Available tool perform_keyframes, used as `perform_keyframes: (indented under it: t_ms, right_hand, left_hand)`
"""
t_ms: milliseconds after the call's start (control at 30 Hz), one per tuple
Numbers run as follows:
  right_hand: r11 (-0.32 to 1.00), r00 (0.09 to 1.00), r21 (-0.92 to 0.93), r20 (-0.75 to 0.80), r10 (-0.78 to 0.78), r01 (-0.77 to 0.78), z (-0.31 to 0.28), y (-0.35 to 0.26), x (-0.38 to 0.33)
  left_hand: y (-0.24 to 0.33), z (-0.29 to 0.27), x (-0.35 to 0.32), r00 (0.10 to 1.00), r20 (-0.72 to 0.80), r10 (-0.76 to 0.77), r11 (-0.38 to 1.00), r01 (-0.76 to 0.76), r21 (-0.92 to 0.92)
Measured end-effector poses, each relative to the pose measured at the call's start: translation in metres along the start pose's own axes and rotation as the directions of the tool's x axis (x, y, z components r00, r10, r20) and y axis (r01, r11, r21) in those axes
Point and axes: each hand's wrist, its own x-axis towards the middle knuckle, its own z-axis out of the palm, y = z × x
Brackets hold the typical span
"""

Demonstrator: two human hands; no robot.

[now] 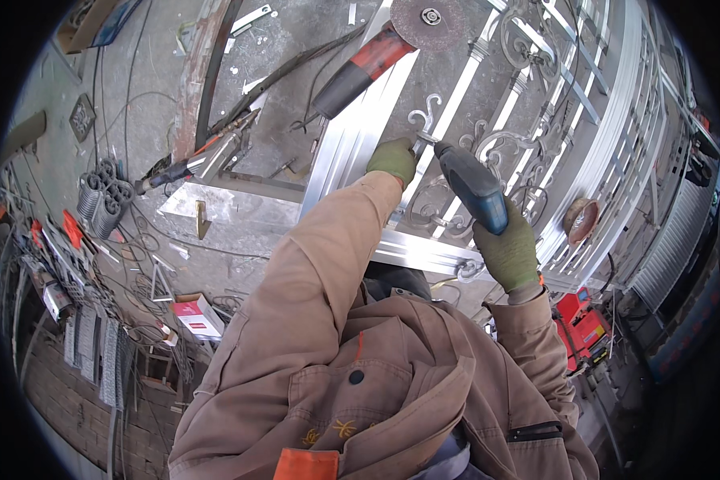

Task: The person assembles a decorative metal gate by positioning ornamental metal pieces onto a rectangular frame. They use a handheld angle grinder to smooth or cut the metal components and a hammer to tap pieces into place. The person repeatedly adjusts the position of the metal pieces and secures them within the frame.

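Observation:
My right hand [508, 254], in a green glove, is wrapped around a blue and black power drill [474, 188]. The drill's narrow nose points up and left, close to a curled silver scroll ornament [426, 118]. Beside that ornament's lower end is my left hand [394, 160], also gloved in green, with its fingers closed; what they pinch is hidden. Both hands are over a silver metal frame [352, 136] with bars and scrollwork. On the frame's left rail rests a red and black angle grinder [368, 68], its round disc [428, 20] at the far end.
A copper-coloured bowl [581, 220] sits on the frame's right side. Coiled metal springs [106, 198], cables and a red-and-white box [198, 316] lie on the floor to the left. A red machine [582, 328] stands at the lower right.

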Motion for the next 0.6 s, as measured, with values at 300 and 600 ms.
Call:
perform_keyframes:
  t_ms: [300, 600]
  right_hand:
    - [0.999, 1.000, -0.044, 0.000, -0.026, 0.026, 0.002, 0.003, 0.001]
    - [0.993, 0.999, -0.110, -0.012, -0.043, 0.041, -0.002, -0.002, -0.001]
  left_hand:
    - [-0.006, 0.007, 0.003, 0.999, -0.039, 0.023, 1.000, -0.024, -0.008]
    - [0.005, -0.007, -0.004, 1.000, -0.001, -0.011, 1.000, 0.011, -0.005]
